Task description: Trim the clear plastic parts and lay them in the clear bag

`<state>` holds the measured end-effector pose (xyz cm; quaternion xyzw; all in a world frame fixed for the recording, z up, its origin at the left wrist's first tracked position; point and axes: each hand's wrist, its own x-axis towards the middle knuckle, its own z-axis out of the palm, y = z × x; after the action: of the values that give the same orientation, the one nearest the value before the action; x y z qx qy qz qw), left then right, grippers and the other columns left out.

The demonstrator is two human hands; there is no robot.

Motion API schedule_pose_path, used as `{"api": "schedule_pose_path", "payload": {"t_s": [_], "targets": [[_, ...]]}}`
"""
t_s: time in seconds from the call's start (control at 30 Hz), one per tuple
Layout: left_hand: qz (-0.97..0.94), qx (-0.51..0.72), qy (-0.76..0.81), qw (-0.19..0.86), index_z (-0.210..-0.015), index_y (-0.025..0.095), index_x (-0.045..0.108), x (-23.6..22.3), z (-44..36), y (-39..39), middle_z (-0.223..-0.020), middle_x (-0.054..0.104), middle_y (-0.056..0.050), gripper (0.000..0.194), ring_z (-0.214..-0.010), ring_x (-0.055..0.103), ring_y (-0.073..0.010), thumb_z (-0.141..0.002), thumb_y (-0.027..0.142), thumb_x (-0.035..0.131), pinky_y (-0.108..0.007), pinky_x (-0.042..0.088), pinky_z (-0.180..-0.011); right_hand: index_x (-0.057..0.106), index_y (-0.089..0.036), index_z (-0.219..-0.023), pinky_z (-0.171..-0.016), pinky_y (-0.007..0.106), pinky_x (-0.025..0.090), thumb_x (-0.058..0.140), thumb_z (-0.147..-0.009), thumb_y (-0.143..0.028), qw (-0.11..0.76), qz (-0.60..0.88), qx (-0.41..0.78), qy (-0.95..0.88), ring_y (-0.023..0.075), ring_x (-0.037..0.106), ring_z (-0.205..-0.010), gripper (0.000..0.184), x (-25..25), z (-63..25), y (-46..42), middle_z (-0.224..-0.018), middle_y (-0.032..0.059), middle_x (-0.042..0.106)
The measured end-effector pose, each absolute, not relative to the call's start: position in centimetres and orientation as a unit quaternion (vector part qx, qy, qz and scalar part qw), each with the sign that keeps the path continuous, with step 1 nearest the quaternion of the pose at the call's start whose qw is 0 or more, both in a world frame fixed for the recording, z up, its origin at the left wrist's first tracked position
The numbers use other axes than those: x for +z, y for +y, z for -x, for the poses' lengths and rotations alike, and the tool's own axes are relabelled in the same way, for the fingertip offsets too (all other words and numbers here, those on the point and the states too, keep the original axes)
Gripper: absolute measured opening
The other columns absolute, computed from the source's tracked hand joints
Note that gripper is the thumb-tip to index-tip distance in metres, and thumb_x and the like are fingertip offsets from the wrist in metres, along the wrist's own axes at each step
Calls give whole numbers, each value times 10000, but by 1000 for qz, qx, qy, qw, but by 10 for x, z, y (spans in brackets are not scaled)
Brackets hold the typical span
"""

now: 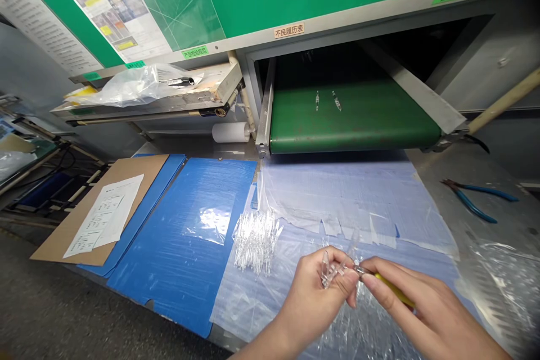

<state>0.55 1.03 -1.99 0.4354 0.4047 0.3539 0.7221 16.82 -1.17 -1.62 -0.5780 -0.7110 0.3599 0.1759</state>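
While the two hands worked close together at the bottom of the view, the left hand (314, 299) pinched a clear moulded plastic part (331, 271), and the right hand (426, 306) gripped a yellow-handled tool (394, 289), its metal tip right at that part. More clear parts lay beneath the hands, and a heap of loose clear parts (256, 242) sat at ten o'clock from them, on a translucent plastic sheet (337, 202). Further round at nine o'clock lay a blue corrugated board (181, 247), with brown cardboard (95, 225) and printed papers (103, 216) beyond it. At twelve o'clock, a green conveyor belt (354, 118) carried two small clear pieces (327, 101) (both too small to make out in detail). Blue-handled pliers (475, 199) lay at two o'clock, well apart from the hands.
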Motion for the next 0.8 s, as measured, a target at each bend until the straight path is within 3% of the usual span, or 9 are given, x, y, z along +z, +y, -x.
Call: {"api": "schedule_pose_path", "payload": {"t_s": [0.47,0.8], "targets": [[-455,354,406,709,-755,145,514,-20,-6,9,-531,474,42,140,-530,427,-79,-809,271,542,-225,350,-601,569,-242,-726,-510,228,434,389,-869,-426,210,580,351,-705,140,579,-558,295,-14,-168,-7,-650,-5,626],[-464,358,405,702,-714,154,499,-15,-4,10,-533,466,43,178,-529,420,-81,-812,297,539,-229,352,-605,610,-249,-716,-529,238,436,464,-826,-434,325,628,305,-638,146,579,-578,261,-18,-159,-13,-665,-8,633]]}}
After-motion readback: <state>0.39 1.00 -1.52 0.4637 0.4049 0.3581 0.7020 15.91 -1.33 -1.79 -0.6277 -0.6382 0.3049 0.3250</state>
